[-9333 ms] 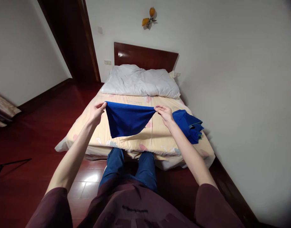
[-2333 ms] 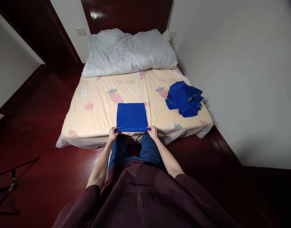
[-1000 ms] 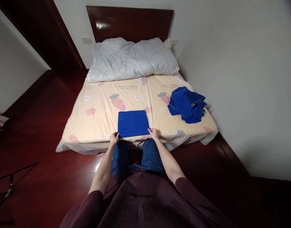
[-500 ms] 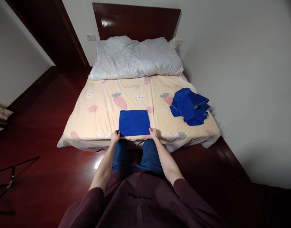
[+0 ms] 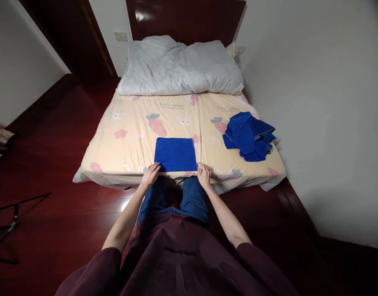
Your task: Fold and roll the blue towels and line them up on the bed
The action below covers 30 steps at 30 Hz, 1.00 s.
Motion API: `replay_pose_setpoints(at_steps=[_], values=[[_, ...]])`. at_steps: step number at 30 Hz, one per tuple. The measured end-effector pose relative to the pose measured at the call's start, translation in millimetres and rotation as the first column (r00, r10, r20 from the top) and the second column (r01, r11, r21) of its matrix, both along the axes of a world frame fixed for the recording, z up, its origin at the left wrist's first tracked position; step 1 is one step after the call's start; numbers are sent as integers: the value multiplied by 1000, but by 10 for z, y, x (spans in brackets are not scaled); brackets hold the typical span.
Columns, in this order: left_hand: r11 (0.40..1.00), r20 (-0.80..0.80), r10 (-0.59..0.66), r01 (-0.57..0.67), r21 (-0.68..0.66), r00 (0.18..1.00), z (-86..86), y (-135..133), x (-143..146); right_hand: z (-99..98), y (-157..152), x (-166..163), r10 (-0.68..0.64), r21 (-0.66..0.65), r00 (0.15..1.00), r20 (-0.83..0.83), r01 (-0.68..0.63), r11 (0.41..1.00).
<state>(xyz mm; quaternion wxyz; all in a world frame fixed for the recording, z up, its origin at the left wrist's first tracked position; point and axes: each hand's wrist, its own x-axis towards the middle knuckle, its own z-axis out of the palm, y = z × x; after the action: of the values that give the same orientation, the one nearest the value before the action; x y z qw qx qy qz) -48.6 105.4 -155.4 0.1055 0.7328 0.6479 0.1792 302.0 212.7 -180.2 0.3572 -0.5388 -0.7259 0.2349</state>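
Note:
A blue cloth lies flat as a neat rectangle near the front edge of the bed, with a line running across its near part. My left hand rests on its near left corner, fingers stretched out over the fabric. At the near right corner is my right hand, its fingertips just at the cloth's edge and loosely extended. Farther right sits a crumpled pile of blue cloths with green edging, apart from both hands.
The bed has a cream sheet printed with carrots and rabbits. A bulky grey-white quilt lies at its head, before a dark wooden headboard. A wall rises on the right. Black stand legs are on the floor at left.
Both hands have loosened from pinching the cloth's near corners. The left fingers now lie over the fabric and the right ones rest at the edge. The view has tilted slightly down.

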Motion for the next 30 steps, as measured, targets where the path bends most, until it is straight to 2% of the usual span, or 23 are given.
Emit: replay_pose_setpoints(at_steps=[1, 3, 5, 9, 17, 21, 25, 28, 30], values=[[1000, 2, -6, 6, -13, 1000, -35, -21, -1, 10, -61, 26, 96, 38, 994, 47, -98, 994], [999, 6, 32, -31, -29, 999, -106, -43, 18, 21, -132, 38, 263, 33, 951, 162, -271, 962], [996, 8, 78, -78, -36, 997, -155, -36, 49, 18, -132, 4, 333, -27, 904, 267, -338, 941], [991, -25, 119, -120, -65, 993, -151, 56, 81, -2, -17, -103, 305, -96, 871, 386, -291, 952], [988, -169, 50, -74, -139, 984, -33, 280, 51, 46, 172, -214, 272, -91, 837, 475, -261, 961], [990, -180, 27, -51, -135, 983, 0, 220, 3, 63, 207, -209, 268, -102, 843, 466, -250, 963], [994, -92, 30, -39, -103, 995, -21, 9, -68, 38, 117, -67, 324, -48, 857, 402, -333, 942], [992, 27, 97, -94, -88, 995, -60, -132, -97, 0, 8, 84, 401, -11, 867, 298, -417, 909], [983, 109, 163, -153, -102, 981, -73, -162, -104, -26, -38, 152, 424, -23, 888, 181, -427, 904]])
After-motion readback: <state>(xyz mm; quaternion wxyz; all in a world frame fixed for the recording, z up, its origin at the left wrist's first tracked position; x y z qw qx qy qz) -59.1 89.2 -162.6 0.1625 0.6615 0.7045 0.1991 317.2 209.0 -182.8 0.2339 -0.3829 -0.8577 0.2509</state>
